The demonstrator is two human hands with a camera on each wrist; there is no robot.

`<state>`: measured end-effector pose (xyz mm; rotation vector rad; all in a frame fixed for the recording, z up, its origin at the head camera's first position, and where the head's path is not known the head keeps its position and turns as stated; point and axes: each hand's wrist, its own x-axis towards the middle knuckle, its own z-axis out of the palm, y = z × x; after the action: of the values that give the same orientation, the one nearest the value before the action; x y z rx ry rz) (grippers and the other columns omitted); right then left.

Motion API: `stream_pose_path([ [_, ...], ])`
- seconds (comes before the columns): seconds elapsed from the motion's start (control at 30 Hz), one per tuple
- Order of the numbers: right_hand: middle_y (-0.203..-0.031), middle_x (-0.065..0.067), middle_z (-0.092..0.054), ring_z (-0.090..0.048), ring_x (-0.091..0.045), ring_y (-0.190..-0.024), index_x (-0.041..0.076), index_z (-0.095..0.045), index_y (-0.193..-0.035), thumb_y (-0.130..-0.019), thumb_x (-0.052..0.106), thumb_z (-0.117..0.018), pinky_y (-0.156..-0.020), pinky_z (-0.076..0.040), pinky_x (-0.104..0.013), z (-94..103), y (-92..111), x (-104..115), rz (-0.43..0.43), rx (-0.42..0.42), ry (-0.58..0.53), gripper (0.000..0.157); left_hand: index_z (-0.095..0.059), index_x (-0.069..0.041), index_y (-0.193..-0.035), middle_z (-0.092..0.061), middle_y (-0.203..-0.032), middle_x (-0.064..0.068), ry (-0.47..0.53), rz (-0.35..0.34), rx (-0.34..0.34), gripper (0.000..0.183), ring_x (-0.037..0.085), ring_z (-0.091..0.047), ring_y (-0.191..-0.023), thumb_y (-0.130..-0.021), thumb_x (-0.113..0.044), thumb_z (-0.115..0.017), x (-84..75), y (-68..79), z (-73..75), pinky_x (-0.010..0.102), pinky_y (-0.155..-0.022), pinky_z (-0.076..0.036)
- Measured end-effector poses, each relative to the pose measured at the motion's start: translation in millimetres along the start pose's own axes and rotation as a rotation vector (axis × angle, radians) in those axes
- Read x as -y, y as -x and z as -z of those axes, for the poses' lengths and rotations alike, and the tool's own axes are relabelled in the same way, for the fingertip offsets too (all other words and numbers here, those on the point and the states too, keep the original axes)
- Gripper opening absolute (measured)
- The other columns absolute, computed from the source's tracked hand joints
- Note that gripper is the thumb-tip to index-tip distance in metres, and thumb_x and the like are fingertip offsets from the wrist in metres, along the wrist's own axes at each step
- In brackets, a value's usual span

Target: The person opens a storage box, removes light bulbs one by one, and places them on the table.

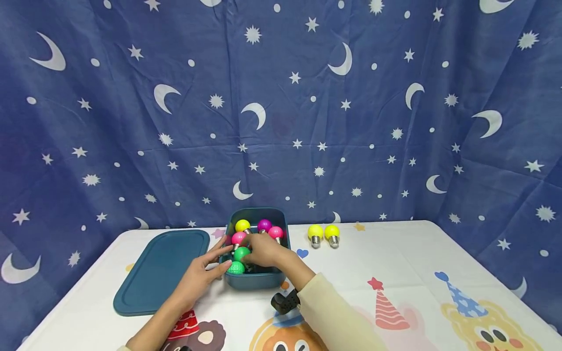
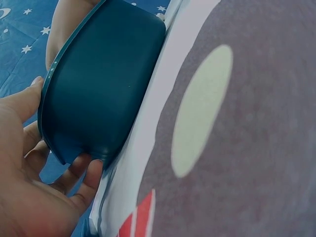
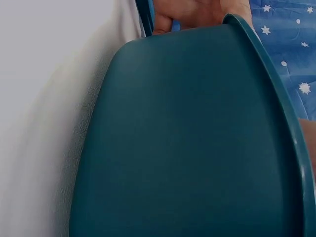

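A dark teal bin (image 1: 254,281) stands on the table with several coloured light bulbs inside. My left hand (image 1: 203,275) holds the bin's left side, thumb at the rim and the other fingers against the wall in the left wrist view. Reaching in over the front right, my right hand (image 1: 265,251) pinches a green bulb (image 1: 241,253) between thumb and fingers. Another green bulb (image 1: 236,267) lies in the front left corner. Behind are a yellow bulb (image 1: 242,225), a purple bulb (image 1: 264,225) and pink bulbs (image 1: 275,232). The right fingertips are partly hidden.
Left of the bin lies a flat teal lid (image 1: 162,273). Two yellow bulbs (image 1: 315,233) with silver bases lie to its right. A blue curtain (image 1: 281,122) with moons and stars hangs behind the table, whose white cloth (image 1: 351,278) has cartoon prints.
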<state>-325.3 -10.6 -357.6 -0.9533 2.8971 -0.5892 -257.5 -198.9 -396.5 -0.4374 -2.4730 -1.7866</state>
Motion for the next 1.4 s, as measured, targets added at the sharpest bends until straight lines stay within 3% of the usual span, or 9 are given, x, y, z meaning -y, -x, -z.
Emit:
stream_pose_path([
  [0.17,-0.107,0.002,-0.067,-0.057,-0.029,-0.107,0.011,-0.066,-0.118,-0.085,0.025,-0.073,-0.084,-0.050,-0.036,-1.4,-1.0,2.4,-0.015,0.006,0.011,0.036,-0.056,-0.012,-0.136,-0.029,-0.154,-0.004,-0.002,-0.008,0.001,0.046,0.029,-0.048,-0.114,-0.092,-0.022,-0.065,0.8,-0.1,0.3,0.034,-0.079,-0.051],
  [0.5,-0.117,-0.002,-0.064,-0.059,-0.020,-0.108,0.010,-0.060,-0.127,-0.088,0.024,-0.071,-0.088,-0.049,-0.033,5.3,4.6,0.5,-0.003,-0.030,-0.047,0.044,-0.056,-0.011,-0.135,-0.030,-0.154,-0.002,-0.008,-0.001,-0.004,0.045,0.030,-0.048,-0.114,-0.092,-0.020,-0.065,0.3,-0.9,0.0,0.034,-0.080,-0.051],
  [0.8,-0.106,-0.007,-0.065,-0.060,-0.016,-0.087,0.005,-0.059,-0.126,-0.088,0.019,-0.071,-0.072,-0.050,-0.026,29.0,20.6,-11.5,0.064,-0.199,-0.174,0.042,-0.056,-0.011,-0.136,-0.030,-0.154,-0.001,-0.009,0.014,-0.005,0.046,0.029,-0.049,-0.113,-0.092,-0.022,-0.066,-0.7,-1.1,-0.2,0.034,-0.079,-0.051],
  [1.4,-0.120,-0.015,-0.060,-0.063,-0.021,-0.085,0.008,-0.054,-0.134,-0.091,0.016,-0.068,-0.068,-0.053,-0.029,64.7,42.9,-41.5,-0.053,-0.337,-0.325,0.046,-0.055,-0.011,-0.136,-0.029,-0.154,-0.004,0.001,0.027,-0.013,0.046,0.028,-0.048,-0.113,-0.093,-0.020,-0.065,-0.2,-1.1,-2.1,0.033,-0.079,-0.051],
])
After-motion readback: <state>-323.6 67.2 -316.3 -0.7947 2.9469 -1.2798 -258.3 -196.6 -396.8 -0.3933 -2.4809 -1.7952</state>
